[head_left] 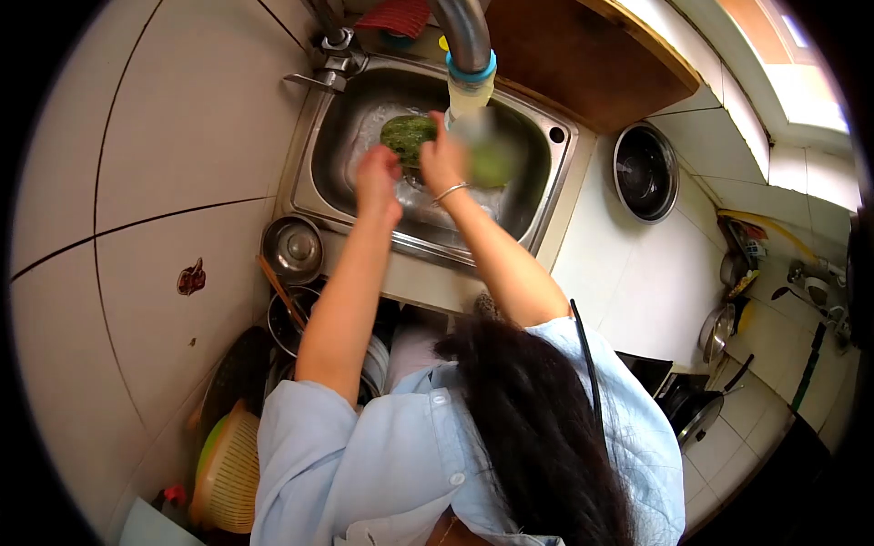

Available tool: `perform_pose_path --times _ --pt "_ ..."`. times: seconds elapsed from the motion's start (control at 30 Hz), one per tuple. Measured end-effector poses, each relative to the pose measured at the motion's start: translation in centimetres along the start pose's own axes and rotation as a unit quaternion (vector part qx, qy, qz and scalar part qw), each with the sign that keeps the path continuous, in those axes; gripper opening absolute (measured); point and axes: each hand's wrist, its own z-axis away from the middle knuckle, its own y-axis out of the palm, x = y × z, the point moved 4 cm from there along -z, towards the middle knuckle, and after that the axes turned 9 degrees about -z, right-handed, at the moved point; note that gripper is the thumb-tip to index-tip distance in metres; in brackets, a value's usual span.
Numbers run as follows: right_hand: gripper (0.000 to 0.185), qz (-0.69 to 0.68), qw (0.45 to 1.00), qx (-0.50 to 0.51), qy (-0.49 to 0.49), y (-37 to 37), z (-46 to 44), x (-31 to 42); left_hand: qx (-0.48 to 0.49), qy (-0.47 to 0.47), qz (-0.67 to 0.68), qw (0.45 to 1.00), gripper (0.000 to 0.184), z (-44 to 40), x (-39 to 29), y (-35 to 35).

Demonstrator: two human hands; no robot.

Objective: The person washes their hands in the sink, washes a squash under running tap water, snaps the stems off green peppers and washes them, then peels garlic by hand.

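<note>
A dark green, mottled, rounded vegetable (408, 136), perhaps a melon or gourd, is in the steel sink (537, 205). My right hand (443, 162), with a bangle at the wrist, grips its right side, thumb up. My left hand (378, 182) is at its lower left with fingers curled; whether anything small is in them is hidden. A lighter green thing (492, 166) lies to the right in the sink, too blurred to name. Above it is the faucet (469, 41) with a blue-ringed nozzle (470, 77). Suds or water cover the sink's bottom.
A brown board (583, 59) stands behind the sink. On the right counter sits a steel bowl (645, 173). To the left are a metal bowl (293, 248), wooden chopsticks or sticks (282, 291), and a yellow basket (228, 469). A lidded pan (696, 414) is at far right.
</note>
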Motion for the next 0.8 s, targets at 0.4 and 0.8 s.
perform_pose_path --times 0.4,0.8 --pt "0.048 0.27 0.945 0.181 0.031 -3.7 -3.5 -7.4 0.028 -0.231 0.125 0.965 0.041 0.4 10.3 8.6" --pt "0.042 0.187 0.947 0.231 -0.121 -5.4 1.7 3.5 0.071 -0.172 0.201 0.962 0.059 6.3 3.1 5.8"
